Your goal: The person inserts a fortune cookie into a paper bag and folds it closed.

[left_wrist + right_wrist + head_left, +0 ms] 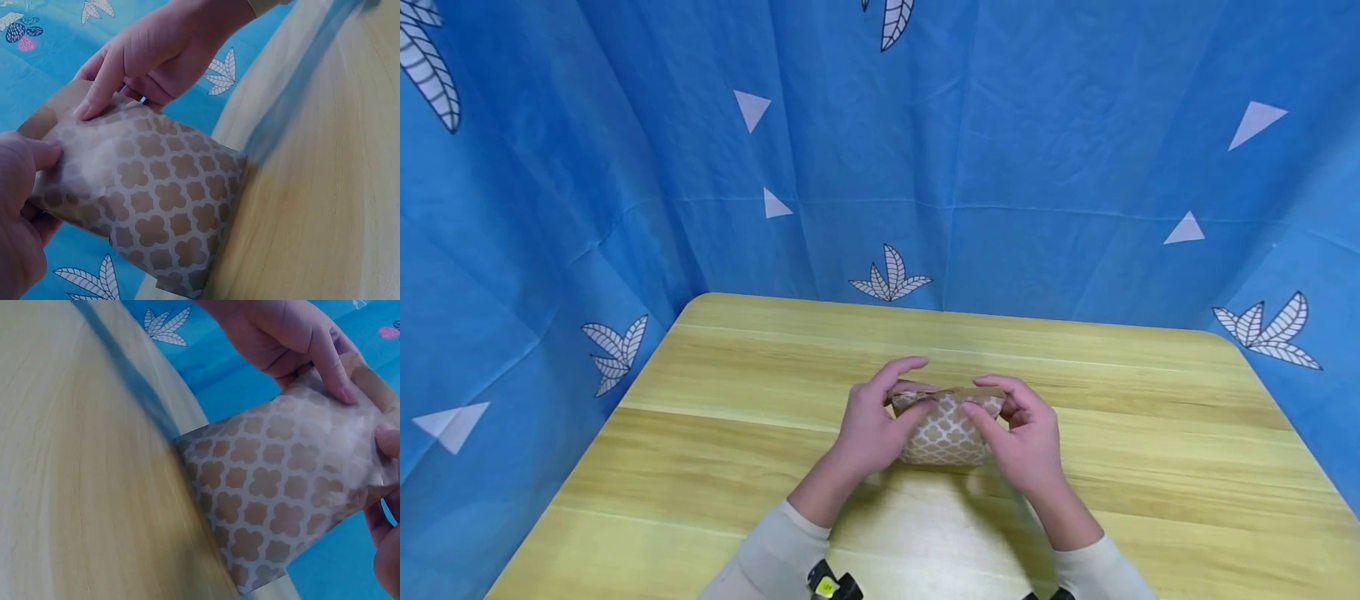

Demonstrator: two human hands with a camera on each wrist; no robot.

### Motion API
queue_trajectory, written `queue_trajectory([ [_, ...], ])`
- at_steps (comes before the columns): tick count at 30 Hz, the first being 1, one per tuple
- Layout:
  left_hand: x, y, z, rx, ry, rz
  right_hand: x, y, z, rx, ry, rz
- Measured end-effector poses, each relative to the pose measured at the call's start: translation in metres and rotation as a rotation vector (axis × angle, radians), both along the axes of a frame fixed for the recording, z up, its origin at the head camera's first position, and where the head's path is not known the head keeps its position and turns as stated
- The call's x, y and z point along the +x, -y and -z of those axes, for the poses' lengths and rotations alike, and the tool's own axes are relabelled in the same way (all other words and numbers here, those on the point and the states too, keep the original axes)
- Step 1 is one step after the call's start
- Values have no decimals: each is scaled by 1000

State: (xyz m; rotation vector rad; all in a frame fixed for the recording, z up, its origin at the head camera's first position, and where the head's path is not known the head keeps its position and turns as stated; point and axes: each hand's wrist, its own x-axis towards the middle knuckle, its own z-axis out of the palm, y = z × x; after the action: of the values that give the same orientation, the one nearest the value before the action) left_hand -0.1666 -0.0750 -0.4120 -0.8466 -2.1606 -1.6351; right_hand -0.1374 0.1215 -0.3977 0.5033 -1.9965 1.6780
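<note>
A brown paper bag [946, 433] with a white lattice pattern stands upright on the wooden table, its bottom edge against the tabletop. My left hand [874, 421] pinches the bag's upper left side, thumb on the patterned face and fingers behind. On the upper right side, my right hand [1027, 429] grips it the same way. Between the two thumbs the patterned paper [156, 194] looks creased near the top. A plain brown strip [375, 384] shows along the bag's upper edge. The bag's inside is hidden.
The wooden table [715, 467] has rounded far corners. A blue curtain [1037, 150] with white leaves and triangles hangs behind it and at both sides. A small black device with a yellow label [826, 587] sits by the left sleeve.
</note>
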Motion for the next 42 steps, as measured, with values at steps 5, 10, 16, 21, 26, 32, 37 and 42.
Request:
queue_trajectory([
  [5, -3, -1, 1, 32, -156, 5, -10, -4, 16, -115, -131, -120],
  [10, -2, 0, 0, 34, -206, 15, -18, -8, 30, -158, -205, -156],
  [16, 1, 2, -1, 10, -166, 18, -18, -11, 30, -175, -210, -216],
  [21, 2, 2, 0, -28, -155, 30, -15, -12, 30, -135, -170, -213],
  [26, 3, 2, 1, -55, -196, 27, -15, -12, 35, -120, -159, -194],
  [32, 3, -1, -1, -22, -184, 18, -16, -11, 36, -79, -156, -96],
  [37, 3, -3, -1, -8, -188, -13, -15, -9, 31, -85, -111, -69],
  [42, 3, -5, -1, 20, -143, -2, -16, -3, 24, -87, -72, -121],
])
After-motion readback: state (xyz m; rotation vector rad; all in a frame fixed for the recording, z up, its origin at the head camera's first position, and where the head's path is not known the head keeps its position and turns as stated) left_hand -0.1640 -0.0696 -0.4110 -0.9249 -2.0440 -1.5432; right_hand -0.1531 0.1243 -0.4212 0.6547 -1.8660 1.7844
